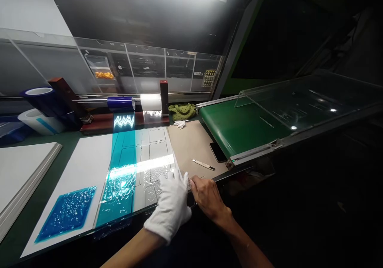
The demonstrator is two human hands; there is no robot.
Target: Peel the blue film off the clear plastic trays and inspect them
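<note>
From my station I see the white-gloved left hand [170, 204] lying flat on clear film [151, 184], its fingers close together, at the near edge of a white sheet [80, 168] in the lower middle of the frame; the bare right hand [206, 196] pinches narrowly at that edge, though I cannot tell whether it grips the film. So far, wrinkled film lies over a blue patch [66, 214] and the nearer outlined squares [152, 172]; how far it reaches toward the upper squares I cannot tell; a craft knife [202, 164] lies on brown paper [191, 148] to the right.

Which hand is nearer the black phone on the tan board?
Right: the bare right hand is below and slightly left of the phone. The white-gloved left hand is farther away, further left, over the clear film.
</note>
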